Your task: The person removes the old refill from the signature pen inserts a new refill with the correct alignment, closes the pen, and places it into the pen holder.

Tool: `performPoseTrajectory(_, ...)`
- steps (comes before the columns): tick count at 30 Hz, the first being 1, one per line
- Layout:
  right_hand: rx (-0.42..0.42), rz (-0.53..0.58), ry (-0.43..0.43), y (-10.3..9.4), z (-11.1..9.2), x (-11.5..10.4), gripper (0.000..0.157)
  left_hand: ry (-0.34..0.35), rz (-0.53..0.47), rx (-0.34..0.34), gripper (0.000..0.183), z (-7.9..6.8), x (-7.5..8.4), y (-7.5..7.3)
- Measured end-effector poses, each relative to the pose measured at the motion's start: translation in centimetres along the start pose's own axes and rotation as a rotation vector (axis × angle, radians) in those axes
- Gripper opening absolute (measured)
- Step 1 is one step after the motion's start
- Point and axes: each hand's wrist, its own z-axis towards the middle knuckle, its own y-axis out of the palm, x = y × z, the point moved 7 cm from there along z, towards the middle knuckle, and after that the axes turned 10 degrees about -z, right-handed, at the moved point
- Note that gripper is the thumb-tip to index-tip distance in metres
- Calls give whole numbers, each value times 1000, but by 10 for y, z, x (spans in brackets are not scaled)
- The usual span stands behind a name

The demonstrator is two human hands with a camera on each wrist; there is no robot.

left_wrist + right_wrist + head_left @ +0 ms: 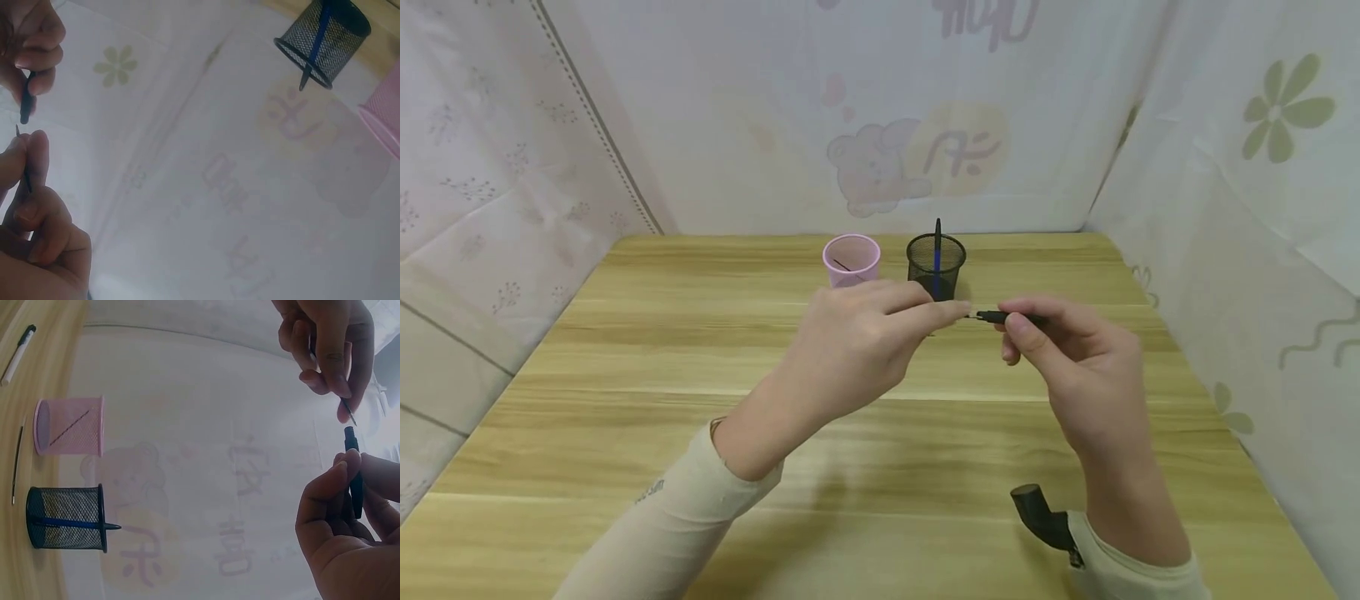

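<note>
Ahead of me over the table, my left hand (868, 333) pinches a thin dark pen refill (27, 178) between thumb and fingertips. Its pointed metal tip sticks out toward my right hand (1086, 367). There the thumb and fingers hold a short black pen barrel (354, 462), with its narrower end facing the refill. Tip and barrel end sit in line, a small gap between them in the right wrist view. Behind the hands stands a black mesh cup (957, 271) holding a blue and black pen (937, 250).
A pink mesh cup (852, 278) with a thin dark rod inside stands left of the black one. In the right wrist view, a white pen with a black end (19, 355) and another thin rod (17, 462) lie on the wooden table (625, 417). Printed cloth (737, 100) surrounds it.
</note>
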Motion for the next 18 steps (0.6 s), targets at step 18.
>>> performPoseTrajectory(18, 48, -54, -22, -4, -2, -10, 15, 2, -36, -10, 23, 3, 4, 4)
